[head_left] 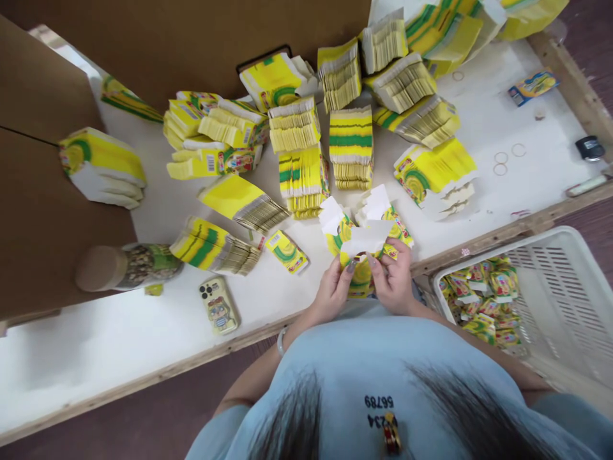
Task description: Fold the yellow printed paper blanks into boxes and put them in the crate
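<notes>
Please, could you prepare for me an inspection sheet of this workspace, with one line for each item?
Surface: white tabletop with a wooden edge.
Job's things: yellow carton in hand, white flap raised; bundles of flat cartons beyond it.
Clutter: phone, lidded jar, blue-and-yellow box, small black object.
Hands: left hand and right hand both grip the yellow carton.
Cables: none made out; a thin dark line at far left is unclear.
Surroundings: brown panels at the back and left; plastic basket at right, holding yellow packs.
</notes>
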{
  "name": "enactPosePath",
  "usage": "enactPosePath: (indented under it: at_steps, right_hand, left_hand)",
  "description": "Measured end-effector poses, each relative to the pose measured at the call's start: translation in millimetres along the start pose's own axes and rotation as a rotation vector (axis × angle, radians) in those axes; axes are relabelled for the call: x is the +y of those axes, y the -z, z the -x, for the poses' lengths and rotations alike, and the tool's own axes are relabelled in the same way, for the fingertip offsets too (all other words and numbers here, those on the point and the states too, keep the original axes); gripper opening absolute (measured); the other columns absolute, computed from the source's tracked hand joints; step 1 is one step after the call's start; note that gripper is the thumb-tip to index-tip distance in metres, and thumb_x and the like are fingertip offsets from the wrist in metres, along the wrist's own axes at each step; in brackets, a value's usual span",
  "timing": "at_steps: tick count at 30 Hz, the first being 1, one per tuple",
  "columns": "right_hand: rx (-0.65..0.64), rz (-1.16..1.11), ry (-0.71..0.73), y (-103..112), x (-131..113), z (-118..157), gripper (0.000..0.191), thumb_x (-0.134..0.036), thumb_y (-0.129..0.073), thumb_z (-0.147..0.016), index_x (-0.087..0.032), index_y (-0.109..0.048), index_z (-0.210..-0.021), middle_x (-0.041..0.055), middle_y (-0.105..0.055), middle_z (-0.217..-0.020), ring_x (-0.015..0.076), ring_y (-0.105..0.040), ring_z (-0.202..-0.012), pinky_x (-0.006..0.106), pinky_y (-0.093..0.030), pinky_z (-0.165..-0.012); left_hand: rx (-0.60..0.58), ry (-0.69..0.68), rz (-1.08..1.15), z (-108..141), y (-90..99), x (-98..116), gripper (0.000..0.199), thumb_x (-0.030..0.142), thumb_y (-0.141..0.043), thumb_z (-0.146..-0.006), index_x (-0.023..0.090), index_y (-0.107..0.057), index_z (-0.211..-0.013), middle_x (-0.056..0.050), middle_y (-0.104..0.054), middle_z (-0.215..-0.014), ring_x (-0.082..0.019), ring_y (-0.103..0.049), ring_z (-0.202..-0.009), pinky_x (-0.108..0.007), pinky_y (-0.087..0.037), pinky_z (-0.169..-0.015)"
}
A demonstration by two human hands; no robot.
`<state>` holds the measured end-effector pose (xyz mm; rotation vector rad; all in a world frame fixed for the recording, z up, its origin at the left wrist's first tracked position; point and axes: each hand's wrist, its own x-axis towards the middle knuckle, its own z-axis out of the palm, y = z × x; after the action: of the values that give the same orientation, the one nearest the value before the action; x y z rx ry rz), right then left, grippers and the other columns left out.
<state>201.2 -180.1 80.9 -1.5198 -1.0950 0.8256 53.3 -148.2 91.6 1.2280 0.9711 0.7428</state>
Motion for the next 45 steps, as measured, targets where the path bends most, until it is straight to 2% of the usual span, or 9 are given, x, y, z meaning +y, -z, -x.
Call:
enactPosePath:
  at_steps: [3,7,13,18,21,29,34,38,45]
  right_hand:
    - [-0.147,0.034,-0.006,-1.3,-4.4,-1.5,0.050,-0.058,-0.047,-0.105,-0.022,-0.050,-0.139,0.0153,-0.075,-0.116,0.0261,-0.075,-0.106,0.041,-0.062,-0.093]
    - [-0.188,0.008,-0.022,0.5,-12.5,-6.9,0.052,-0.059,-0.041,-0.106,-0.024,-0.054,-0.143,0.0128,-0.078,-0.113,0.0272,-0.073,-0.112,0.043,-0.060,-0.102]
    - [-0.201,-0.116,-0.109,1.0,-15.3,-7.5,0.050,-0.060,-0.043,-0.106,-0.025,-0.062,-0.136,0.0094,-0.079,-0.109,0.0253,-0.074,-0.106,0.043,-0.059,-0.104]
    - [-0.059,-0.212,-0.128,0.4,0.0,-0.5,0.051,-0.054,-0.066,-0.098,-0.025,-0.056,-0.138,0.0059,-0.076,-0.097,0.0221,-0.074,-0.094,0.038,-0.063,-0.089]
    - [0.006,-0.201,-0.096,6.9,7.1,2.7,0.042,-0.048,-0.080,-0.088,-0.025,-0.067,-0.120,0.0083,-0.077,-0.104,0.0210,-0.075,-0.091,0.037,-0.064,-0.084]
    - [-0.257,-0.110,0.021,29.0,1.4,-10.6,0.028,-0.046,-0.065,-0.100,-0.025,-0.078,-0.086,0.0021,-0.079,-0.076,0.0163,-0.073,-0.068,0.028,-0.060,-0.064]
    - [-0.267,0.078,0.233,42.9,11.9,-10.3,0.032,-0.041,-0.060,-0.103,-0.028,-0.072,-0.130,0.0079,-0.084,-0.108,0.0221,-0.080,-0.094,0.039,-0.066,-0.090]
    - [-0.515,0.084,0.372,54.9,11.0,-11.1,0.044,-0.058,-0.069,-0.094,-0.028,-0.075,-0.126,0.0116,-0.077,-0.130,0.0273,-0.075,-0.118,0.043,-0.063,-0.100]
    - [-0.583,-0.150,-0.314,46.5,-15.5,-9.8,0.051,-0.037,-0.076,-0.088,-0.025,-0.061,-0.135,0.0072,-0.077,-0.106,0.0198,-0.076,-0.085,0.033,-0.065,-0.073]
  left_hand:
    - [-0.049,-0.136,-0.036,0.7,-5.7,2.6,0.058,0.060,-0.040,-0.106,0.023,-0.054,-0.148,-0.013,-0.067,-0.139,-0.027,-0.052,-0.146,-0.043,-0.035,-0.130]
    - [-0.059,-0.068,-0.024,-3.9,-2.7,6.9,0.062,0.059,-0.042,-0.106,0.023,-0.049,-0.156,-0.012,-0.060,-0.152,-0.025,-0.037,-0.159,-0.043,-0.019,-0.137]
    - [-0.022,0.104,0.182,-5.3,4.8,-1.7,0.079,0.062,-0.068,-0.094,0.022,-0.045,-0.158,-0.015,-0.075,-0.133,-0.027,-0.074,-0.117,-0.042,-0.059,-0.104]
    - [0.088,0.042,0.273,5.1,-1.6,-6.9,0.093,0.052,-0.070,-0.097,0.031,-0.012,-0.166,-0.006,-0.081,-0.103,-0.016,-0.077,-0.080,-0.029,-0.062,-0.078]
    - [0.000,0.033,0.251,11.0,0.9,-6.7,0.078,0.053,-0.067,-0.098,0.028,-0.026,-0.160,-0.007,-0.080,-0.101,-0.015,-0.074,-0.078,-0.027,-0.060,-0.075]
    - [-0.234,0.027,0.139,10.7,17.6,-2.3,0.035,0.050,-0.062,-0.101,0.021,-0.060,-0.120,-0.005,-0.069,-0.101,-0.016,-0.065,-0.088,-0.026,-0.054,-0.078]
    - [-0.144,0.043,0.158,8.6,11.2,-1.1,0.067,0.059,-0.053,-0.103,0.029,-0.035,-0.161,-0.009,-0.073,-0.118,-0.017,-0.070,-0.089,-0.031,-0.059,-0.081]
    - [-0.115,0.038,0.037,6.7,12.6,1.8,0.065,0.066,-0.047,-0.102,0.024,-0.060,-0.150,-0.012,-0.075,-0.126,-0.024,-0.073,-0.101,-0.036,-0.060,-0.089]
    - [-0.066,0.003,-0.112,2.0,13.0,7.0,0.055,0.057,-0.055,-0.102,0.017,-0.071,-0.136,-0.010,-0.081,-0.098,-0.017,-0.070,-0.076,-0.029,-0.061,-0.075]
